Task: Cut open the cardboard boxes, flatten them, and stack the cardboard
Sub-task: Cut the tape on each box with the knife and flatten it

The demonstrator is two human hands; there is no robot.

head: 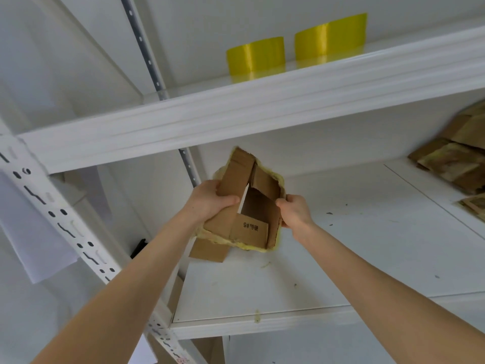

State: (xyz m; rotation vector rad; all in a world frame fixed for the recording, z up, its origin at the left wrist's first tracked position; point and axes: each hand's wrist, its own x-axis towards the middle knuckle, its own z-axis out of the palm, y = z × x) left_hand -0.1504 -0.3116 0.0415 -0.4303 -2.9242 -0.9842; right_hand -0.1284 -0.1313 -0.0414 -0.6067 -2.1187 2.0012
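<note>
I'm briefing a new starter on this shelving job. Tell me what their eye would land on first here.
First, the opened cardboard box, held in mid-frame above the lower shelf by the left hand and the right hand, with its flaps splayed and yellowish tape on its edges. Next, two bright yellow tape rolls side by side on the upper shelf. Then a pile of flattened cardboard at the far right of the lower shelf.
</note>
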